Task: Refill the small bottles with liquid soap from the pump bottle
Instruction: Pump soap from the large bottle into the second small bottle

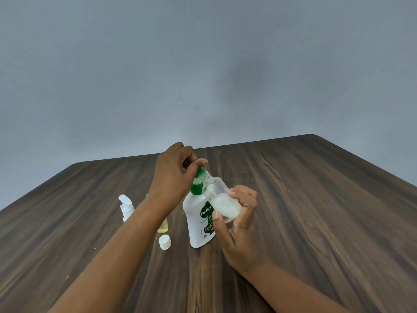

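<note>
A white pump bottle [198, 224] with a green pump head and a green label stands on the table. My left hand [174, 175] sits on top of the pump head, fingers curled over it and thumb along the nozzle. My right hand [239, 224] grips a small clear bottle [222, 199], tilted with its open neck up against the pump nozzle. White soap fills the lower part of that small bottle. Its white cap [164, 241] lies on the table left of the pump bottle.
A small white spray bottle [126, 207] and a small bottle of yellow liquid [163, 227], partly hidden by my left forearm, stand to the left. The dark wooden table [316, 211] stretches right and toward me. A grey wall rises behind.
</note>
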